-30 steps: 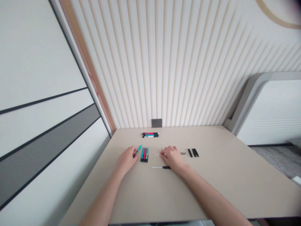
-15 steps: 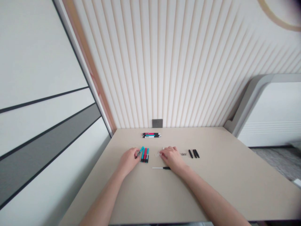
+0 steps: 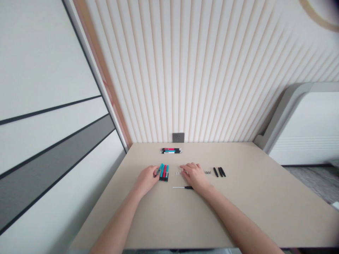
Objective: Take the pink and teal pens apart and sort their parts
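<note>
My left hand (image 3: 147, 179) is closed on a teal pen barrel (image 3: 160, 169) with a dark end, tilted at the left of a row. Beside it lie red pen barrels (image 3: 164, 173) and another teal pen barrel (image 3: 167, 170), their black ends toward me. My right hand (image 3: 195, 175) rests on the table with thumb and index finger apart. Small white pieces (image 3: 177, 173) lie by its fingertips, some partly hidden under the hand. Just below the palm is a refill-like rod (image 3: 180, 187) with a white shaft and a black end, its right end covered by the hand.
Several assembled pens (image 3: 171, 150) lie side by side near the wall. To the right of my right hand are small springs (image 3: 208, 172) and three black pen grips (image 3: 219, 172). A dark socket (image 3: 178, 137) sits on the ribbed wall behind the beige table (image 3: 169, 218).
The view has shifted slightly. My right thumb and index finger have spread apart over the small white pieces. My left hand has brought its teal barrel closer against the row.
</note>
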The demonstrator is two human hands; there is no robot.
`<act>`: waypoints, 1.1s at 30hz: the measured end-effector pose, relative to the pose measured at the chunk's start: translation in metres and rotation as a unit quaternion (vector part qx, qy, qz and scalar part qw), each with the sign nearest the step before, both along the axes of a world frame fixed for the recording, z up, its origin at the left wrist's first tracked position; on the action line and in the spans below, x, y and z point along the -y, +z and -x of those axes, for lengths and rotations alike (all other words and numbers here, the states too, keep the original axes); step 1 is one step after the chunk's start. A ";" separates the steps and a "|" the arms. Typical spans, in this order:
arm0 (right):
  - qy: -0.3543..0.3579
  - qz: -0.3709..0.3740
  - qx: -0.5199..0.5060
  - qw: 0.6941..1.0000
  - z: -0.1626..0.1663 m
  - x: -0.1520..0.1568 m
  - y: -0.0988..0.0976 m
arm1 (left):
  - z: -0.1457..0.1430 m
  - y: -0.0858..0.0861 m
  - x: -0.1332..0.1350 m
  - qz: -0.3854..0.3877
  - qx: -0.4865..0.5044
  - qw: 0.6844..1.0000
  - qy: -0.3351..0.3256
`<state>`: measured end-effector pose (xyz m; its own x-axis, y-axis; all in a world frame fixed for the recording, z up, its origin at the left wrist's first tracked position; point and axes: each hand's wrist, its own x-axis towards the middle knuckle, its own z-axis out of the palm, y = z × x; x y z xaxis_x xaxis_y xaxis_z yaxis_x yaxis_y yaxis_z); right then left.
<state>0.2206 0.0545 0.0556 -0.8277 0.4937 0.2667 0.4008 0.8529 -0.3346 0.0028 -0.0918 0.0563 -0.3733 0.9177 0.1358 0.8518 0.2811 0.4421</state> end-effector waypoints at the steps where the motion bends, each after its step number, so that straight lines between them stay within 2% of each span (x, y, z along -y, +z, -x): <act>1: 0.001 -0.002 -0.001 1.000 0.000 0.000 0.000 | 0.000 -0.001 0.000 -0.001 0.005 1.000 -0.001; 9: 0.028 -0.009 0.004 1.000 0.002 -0.002 -0.002 | 0.000 -0.004 0.000 -0.010 0.067 0.998 -0.001; 15: 0.021 -0.002 -0.008 1.000 0.005 -0.004 -0.006 | -0.001 -0.006 0.002 -0.012 0.067 0.998 -0.019; 25: 0.026 0.005 0.019 0.999 0.001 -0.001 0.001 | -0.004 0.013 0.009 0.029 0.092 0.994 -0.059; 33: 0.028 0.006 0.016 0.999 -0.001 -0.003 0.002 | -0.003 0.015 0.013 0.029 0.118 0.989 -0.086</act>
<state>0.2215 0.0574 0.0573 -0.8625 0.4489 0.2335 0.3633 0.8706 -0.3318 0.0062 -0.1046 0.0717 -0.2269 0.9739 0.0091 0.7644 0.1723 0.6212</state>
